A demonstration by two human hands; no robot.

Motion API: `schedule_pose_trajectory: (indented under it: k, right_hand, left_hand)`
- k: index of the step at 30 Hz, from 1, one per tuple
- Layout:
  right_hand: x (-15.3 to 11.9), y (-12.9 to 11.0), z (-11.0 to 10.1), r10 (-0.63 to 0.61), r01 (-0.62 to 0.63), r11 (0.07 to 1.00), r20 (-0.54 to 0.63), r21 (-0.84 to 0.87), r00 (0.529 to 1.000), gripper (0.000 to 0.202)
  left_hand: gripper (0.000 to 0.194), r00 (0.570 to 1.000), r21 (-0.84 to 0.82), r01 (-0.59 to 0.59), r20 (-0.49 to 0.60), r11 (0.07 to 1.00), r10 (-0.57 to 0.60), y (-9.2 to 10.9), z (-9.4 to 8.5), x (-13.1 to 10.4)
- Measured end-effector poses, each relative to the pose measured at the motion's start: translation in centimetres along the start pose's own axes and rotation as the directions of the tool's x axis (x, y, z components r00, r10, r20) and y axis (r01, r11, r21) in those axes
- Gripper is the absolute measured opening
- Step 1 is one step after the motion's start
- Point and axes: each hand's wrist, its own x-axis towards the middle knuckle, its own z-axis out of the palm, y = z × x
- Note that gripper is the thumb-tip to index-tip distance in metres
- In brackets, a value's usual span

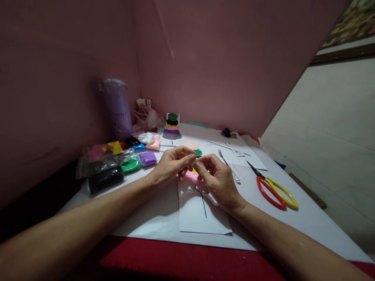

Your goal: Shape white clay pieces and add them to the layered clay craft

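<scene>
My left hand and my right hand meet over the middle of the table, thumbs and fingertips pinched close together. Whatever they pinch is too small and shaded to make out. Beneath them lies a white paper sheet with a picture built in coloured bands. A green patch shows above my fingers, and a pink band below them, with a bit of yellow between. A dark stem line runs down the sheet. My hands hide much of the picture.
To the left lie bags of coloured clay, green, purple and black, before a purple tumbler. A finished banded picture stands behind. Right are a fork, red-and-yellow scissors and keys.
</scene>
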Motion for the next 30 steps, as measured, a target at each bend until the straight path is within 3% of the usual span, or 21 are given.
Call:
schedule_pose_trajectory:
  k: [5, 11, 30]
  right_hand:
    - [-0.20, 0.09, 0.06, -0.052, 0.052, 0.999, 0.024, 0.014, 0.998, 0.018]
    - [-0.32, 0.09, 0.02, -0.059, 0.058, 0.998, 0.038, 0.038, 0.998, 0.017]
    - [-0.26, 0.14, 0.03, -0.043, 0.043, 0.999, 0.089, 0.000, 0.995, 0.015]
  left_hand:
    - [0.037, 0.999, -0.007, 0.038, 0.002, 0.999, -0.038, -0.15, -0.02, 0.04]
    - [0.043, 0.986, 0.010, 0.142, 0.089, 0.990, -0.142, -0.09, -0.07, -0.14]
    - [0.037, 0.992, 0.063, 0.110, 0.054, 0.992, -0.113, 0.11, 0.02, -0.06]
